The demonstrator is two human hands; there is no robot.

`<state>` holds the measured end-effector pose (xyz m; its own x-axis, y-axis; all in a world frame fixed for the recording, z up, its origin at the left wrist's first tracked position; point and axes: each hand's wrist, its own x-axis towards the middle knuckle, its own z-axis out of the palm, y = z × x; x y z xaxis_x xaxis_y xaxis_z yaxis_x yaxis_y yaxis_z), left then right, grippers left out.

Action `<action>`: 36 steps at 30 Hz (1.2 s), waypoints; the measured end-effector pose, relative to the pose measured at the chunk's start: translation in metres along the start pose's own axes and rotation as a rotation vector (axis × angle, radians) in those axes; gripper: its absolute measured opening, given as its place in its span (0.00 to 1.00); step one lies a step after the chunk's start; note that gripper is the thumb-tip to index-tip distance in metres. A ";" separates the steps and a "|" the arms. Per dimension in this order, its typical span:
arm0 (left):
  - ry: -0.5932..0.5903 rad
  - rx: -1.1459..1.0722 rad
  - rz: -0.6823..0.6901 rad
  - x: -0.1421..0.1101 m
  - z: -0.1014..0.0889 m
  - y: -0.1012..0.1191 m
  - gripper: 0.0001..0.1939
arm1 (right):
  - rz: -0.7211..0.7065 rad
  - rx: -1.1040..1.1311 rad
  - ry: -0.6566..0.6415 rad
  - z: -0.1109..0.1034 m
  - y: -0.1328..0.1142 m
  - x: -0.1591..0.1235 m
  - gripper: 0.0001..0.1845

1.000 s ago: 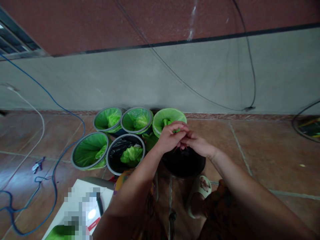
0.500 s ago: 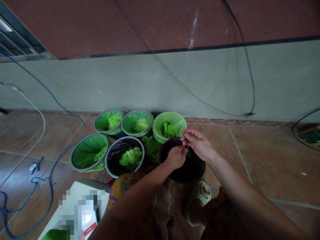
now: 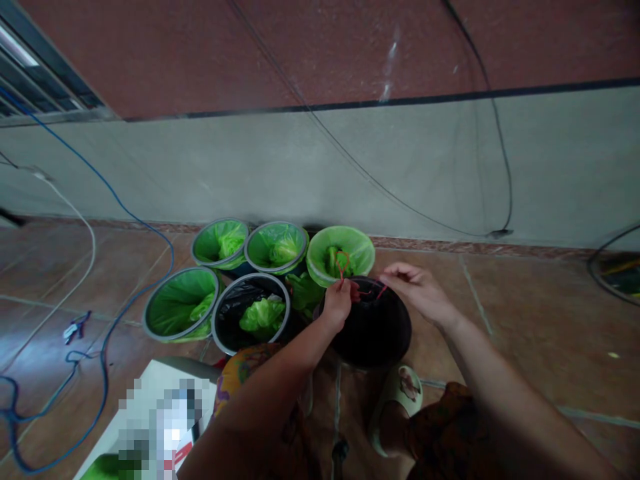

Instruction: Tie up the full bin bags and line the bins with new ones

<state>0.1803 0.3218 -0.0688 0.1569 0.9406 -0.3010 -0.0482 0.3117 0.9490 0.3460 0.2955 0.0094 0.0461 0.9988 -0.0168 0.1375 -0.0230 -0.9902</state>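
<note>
Both my hands are raised over the dark bin point(image 3: 373, 340) between my feet. My left hand point(image 3: 338, 305) is closed on a thin red string point(image 3: 342, 262), and a loop of it stands up above the fingertips. A piece of the string hangs toward the right. My right hand point(image 3: 419, 288) pinches a pinkish-red strand at its fingertips, a little apart from the left. Whether the two strands are one piece I cannot tell. Just behind the hands stands a bin lined with a pale green bag point(image 3: 367, 250), with crumpled green plastic inside.
Left of the dark bin stand several more bins, among them a black-lined one point(image 3: 225, 307) and a green-lined one point(image 3: 167, 310). A pale table or stool point(image 3: 107, 437) is at the lower left. A blue cable point(image 3: 105, 360) and keys point(image 3: 74, 330) lie on the tiled floor.
My hands have moved apart, the left one leftward and the right one to the right. The red string's loop now shows above my left hand.
</note>
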 end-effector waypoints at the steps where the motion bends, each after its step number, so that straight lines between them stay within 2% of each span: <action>1: -0.009 0.056 0.018 0.001 0.001 0.000 0.17 | -0.016 -0.006 -0.071 0.003 -0.004 -0.003 0.16; 3: -0.076 0.194 0.065 0.001 0.002 -0.001 0.17 | -0.028 -0.011 -0.183 0.007 -0.011 -0.006 0.16; 5: -0.190 0.324 0.129 0.000 0.002 -0.002 0.16 | -0.023 0.002 -0.255 0.010 -0.014 -0.007 0.16; 9: -0.387 0.579 0.221 -0.008 0.001 0.005 0.10 | -0.004 0.070 -0.236 0.015 -0.010 -0.004 0.18; 13: -0.453 0.783 0.235 -0.017 0.000 0.016 0.08 | 0.035 0.068 -0.213 0.021 -0.003 -0.001 0.19; 17: -0.407 0.750 0.213 -0.017 0.000 0.016 0.19 | 0.002 -0.080 -0.117 0.019 0.012 0.003 0.21; 20: -0.383 0.680 0.136 -0.010 0.001 0.009 0.23 | -0.011 -0.357 -0.071 0.013 0.034 0.006 0.22; 22: -0.366 0.606 0.089 -0.003 0.001 0.004 0.23 | -0.003 -0.532 -0.166 0.011 0.049 0.006 0.19; 25: -0.316 0.520 0.030 0.003 0.000 -0.001 0.23 | 0.049 -0.674 -0.335 0.011 0.060 0.002 0.14; 28: -0.268 0.418 -0.022 0.004 0.001 0.000 0.23 | 0.135 -0.793 -0.304 0.012 0.054 0.000 0.13; 30: -0.220 0.373 -0.058 0.002 0.001 0.002 0.22 | 0.181 -0.785 -0.281 0.010 0.048 0.000 0.13; 31: -0.192 0.371 -0.072 0.001 0.000 0.004 0.21 | 0.204 -0.740 -0.311 0.008 0.045 0.000 0.14; 34: -0.137 0.398 -0.088 0.001 -0.004 0.008 0.15 | 0.311 -0.585 -0.525 -0.001 0.044 0.000 0.15; 36: -0.156 0.492 -0.040 0.000 -0.007 0.011 0.11 | 0.328 -0.607 -0.597 -0.007 0.049 0.001 0.13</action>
<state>0.1732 0.3265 -0.0592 0.2964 0.8861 -0.3564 0.4249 0.2118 0.8801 0.3600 0.2951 -0.0378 -0.3221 0.7906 -0.5208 0.7124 -0.1600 -0.6833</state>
